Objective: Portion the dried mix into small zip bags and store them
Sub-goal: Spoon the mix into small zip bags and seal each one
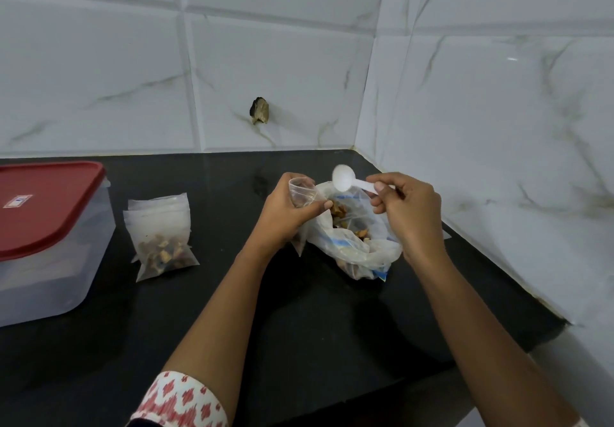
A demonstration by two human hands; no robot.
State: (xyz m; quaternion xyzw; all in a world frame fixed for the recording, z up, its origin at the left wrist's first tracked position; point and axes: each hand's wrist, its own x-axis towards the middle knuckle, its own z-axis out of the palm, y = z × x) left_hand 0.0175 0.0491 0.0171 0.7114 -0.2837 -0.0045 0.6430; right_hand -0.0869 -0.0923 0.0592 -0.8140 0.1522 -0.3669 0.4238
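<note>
Hands meet over the far right part of a black counter point(299, 327), close to the corner of a tiled wall point(265, 61). The left hand point(285, 217) grips a small zip bag point(302, 192), fingers and thumb curled round it so its clear mouth stands open and round, facing up. The right hand point(408, 214) pinches the handle of a white spoon point(342, 177) between thumb and fingertips; the spoon's bowl is raised just beside the small bag's mouth and looks empty. Under both hands a big plastic bag point(362, 250) sits open on the counter with the dried mix point(339, 210) showing inside as brown and orange bits. To the left, well apart, filled small bags point(162, 244) lean together, with mix in the bottom of the front one. Further left stands a clear box point(50, 277) with its red lid point(43, 207) on. A red-and-white patterned sleeve point(179, 400) covers the left upper arm.
</note>
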